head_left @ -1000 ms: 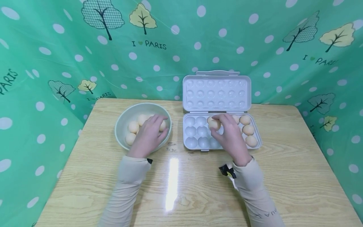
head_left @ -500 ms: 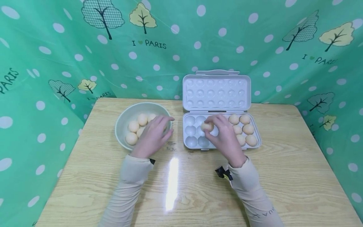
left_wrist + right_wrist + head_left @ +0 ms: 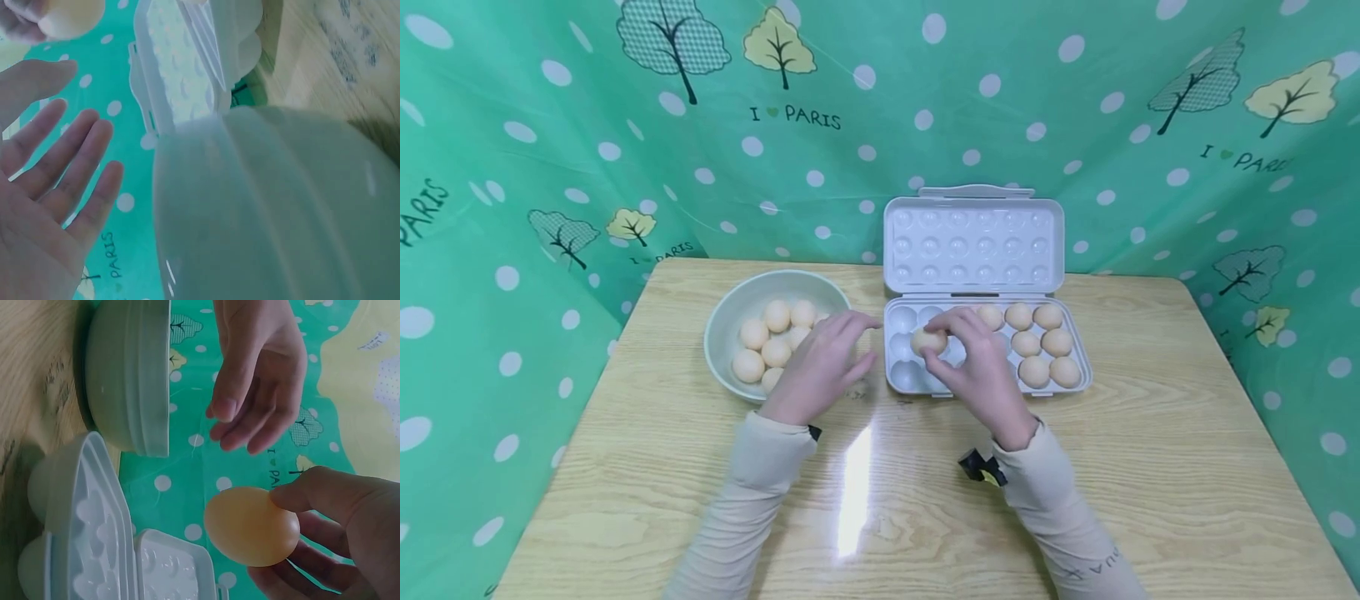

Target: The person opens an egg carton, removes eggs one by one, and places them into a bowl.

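In the head view my right hand [image 3: 981, 367] pinches an egg [image 3: 928, 342] between thumb and fingers, over the left part of the egg carton [image 3: 904, 379]. The right wrist view shows this pale brown egg [image 3: 252, 526] held well above the carton's wall. My left hand [image 3: 823, 367] is over the right rim of the pale green bowl [image 3: 718, 358], fingers spread toward the carton. In the left wrist view the left hand [image 3: 56, 181] has nothing in its palm. Several eggs [image 3: 777, 315] lie in the bowl, partly hidden by that hand.
Several eggs [image 3: 1033, 372] fill cups on the carton's right side; cups on the left are bare. Its lid [image 3: 973, 246] stands raised at the back, near the green polka-dot cloth [image 3: 820, 183]. Bowl and carton stand on a wooden table [image 3: 925, 517].
My right hand has moved left over the carton with the egg, uncovering filled cups. My left hand has shifted right from inside the bowl to its rim, and its fingers have spread.
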`<state>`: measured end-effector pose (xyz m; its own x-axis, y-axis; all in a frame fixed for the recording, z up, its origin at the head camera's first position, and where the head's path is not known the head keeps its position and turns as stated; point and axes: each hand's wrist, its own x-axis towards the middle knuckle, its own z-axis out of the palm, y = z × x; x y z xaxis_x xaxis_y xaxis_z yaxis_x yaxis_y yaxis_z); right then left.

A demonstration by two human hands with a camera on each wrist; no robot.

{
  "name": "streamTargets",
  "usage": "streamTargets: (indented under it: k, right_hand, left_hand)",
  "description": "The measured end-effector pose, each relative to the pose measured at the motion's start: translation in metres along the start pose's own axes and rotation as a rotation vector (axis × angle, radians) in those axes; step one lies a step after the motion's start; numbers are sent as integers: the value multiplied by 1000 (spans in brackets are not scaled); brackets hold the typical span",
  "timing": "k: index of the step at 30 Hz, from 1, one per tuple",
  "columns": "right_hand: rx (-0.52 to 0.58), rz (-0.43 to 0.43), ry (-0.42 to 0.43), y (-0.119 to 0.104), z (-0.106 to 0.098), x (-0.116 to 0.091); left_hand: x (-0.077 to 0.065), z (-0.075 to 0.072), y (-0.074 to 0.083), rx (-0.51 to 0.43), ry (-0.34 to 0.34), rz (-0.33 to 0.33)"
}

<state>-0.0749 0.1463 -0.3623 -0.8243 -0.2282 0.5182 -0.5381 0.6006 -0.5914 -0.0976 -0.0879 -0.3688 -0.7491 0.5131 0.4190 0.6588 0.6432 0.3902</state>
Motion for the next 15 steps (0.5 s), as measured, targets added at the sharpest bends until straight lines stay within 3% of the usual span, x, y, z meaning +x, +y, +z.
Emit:
streamTargets:
  k: [6, 15]
  right_hand:
    - [100, -4, -24, -3, 6, 1]
    - [219, 21, -32, -6, 13, 1]
  left_hand:
    - [1, 6, 4, -20, 18, 50]
    - [3, 9, 10, -189, 33, 67]
